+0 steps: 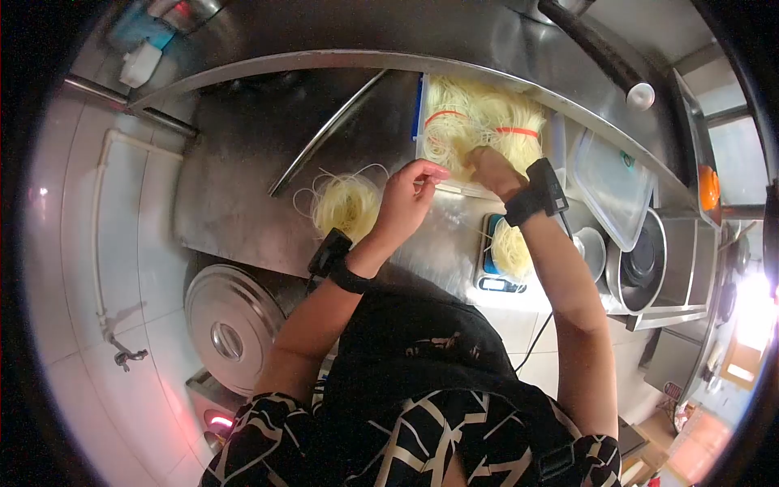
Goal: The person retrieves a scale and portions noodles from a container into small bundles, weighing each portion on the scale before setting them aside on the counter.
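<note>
Noodles (pixel 479 122) fill the tray (pixel 422 138) at one o'clock, where my right hand (pixel 489 169) grabs them, left hand (pixel 408 195) pinching strands loosely.

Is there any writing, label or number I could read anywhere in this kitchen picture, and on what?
None can be read.
The scale under a noodle portion has a display too small and blurred to read.
The green mark on the clear lid is illegible.

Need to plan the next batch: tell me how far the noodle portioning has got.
Done: one noodle nest lies on the steel counter. In hand: a portion sits on the scale; the right hand is in the noodle tray, the left hand pinches strands. Left: most of the tray's noodles.
</note>
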`<control>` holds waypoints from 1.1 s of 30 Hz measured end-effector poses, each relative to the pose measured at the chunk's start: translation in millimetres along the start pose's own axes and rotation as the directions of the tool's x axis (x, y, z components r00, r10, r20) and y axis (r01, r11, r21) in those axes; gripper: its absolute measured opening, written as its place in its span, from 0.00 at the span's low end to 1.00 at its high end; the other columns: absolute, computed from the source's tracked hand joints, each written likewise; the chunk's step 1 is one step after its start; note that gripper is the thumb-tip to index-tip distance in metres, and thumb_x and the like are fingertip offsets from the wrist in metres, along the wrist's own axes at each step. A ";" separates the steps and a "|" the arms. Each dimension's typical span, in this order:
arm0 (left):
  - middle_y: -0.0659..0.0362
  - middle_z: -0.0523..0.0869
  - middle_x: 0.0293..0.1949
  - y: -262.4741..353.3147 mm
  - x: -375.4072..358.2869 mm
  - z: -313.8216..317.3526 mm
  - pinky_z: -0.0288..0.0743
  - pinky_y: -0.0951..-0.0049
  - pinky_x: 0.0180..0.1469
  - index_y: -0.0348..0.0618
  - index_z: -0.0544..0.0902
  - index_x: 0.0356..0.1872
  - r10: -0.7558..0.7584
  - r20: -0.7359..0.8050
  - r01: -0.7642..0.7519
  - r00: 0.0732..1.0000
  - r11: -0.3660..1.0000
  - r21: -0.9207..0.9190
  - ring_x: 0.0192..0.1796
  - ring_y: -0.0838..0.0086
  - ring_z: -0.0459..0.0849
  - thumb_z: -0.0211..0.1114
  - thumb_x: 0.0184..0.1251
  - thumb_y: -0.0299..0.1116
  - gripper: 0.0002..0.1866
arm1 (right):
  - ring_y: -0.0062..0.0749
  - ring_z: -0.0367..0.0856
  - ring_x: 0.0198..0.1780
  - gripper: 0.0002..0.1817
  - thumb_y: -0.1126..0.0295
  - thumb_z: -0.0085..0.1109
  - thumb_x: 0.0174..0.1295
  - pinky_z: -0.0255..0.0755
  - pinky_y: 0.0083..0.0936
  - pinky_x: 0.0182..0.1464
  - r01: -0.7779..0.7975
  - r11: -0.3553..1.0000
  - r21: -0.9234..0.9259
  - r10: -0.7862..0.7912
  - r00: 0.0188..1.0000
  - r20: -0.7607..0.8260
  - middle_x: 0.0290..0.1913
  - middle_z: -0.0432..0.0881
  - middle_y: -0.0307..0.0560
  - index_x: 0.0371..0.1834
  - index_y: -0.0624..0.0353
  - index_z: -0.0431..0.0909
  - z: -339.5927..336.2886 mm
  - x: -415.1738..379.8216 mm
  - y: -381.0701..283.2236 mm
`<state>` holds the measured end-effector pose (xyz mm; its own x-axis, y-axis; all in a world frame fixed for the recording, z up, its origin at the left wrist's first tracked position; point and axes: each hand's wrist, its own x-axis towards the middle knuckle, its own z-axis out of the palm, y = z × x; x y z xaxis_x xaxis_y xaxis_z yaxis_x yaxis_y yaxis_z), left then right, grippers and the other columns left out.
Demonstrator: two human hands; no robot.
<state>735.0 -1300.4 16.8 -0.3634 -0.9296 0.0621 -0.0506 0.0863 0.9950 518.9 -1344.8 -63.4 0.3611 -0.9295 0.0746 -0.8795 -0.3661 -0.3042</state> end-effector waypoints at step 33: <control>0.63 0.79 0.31 171.6 41.7 83.0 0.70 0.84 0.36 0.36 0.75 0.40 0.347 0.620 -0.109 0.704 0.915 -0.389 0.31 0.85 0.74 0.50 0.68 0.33 0.11 | 0.13 0.63 0.28 0.12 0.68 0.49 0.64 0.61 0.11 0.32 -0.034 0.485 0.874 0.453 0.865 -0.218 0.31 0.70 0.32 0.48 0.60 0.69 -216.8 -133.1 -107.2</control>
<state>634.0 -1294.7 183.6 -0.8498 -0.4026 0.3402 0.3547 0.0407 0.9341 497.8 -1191.4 165.2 -0.1534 -0.9791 0.1335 -0.1674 -0.1074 -0.9800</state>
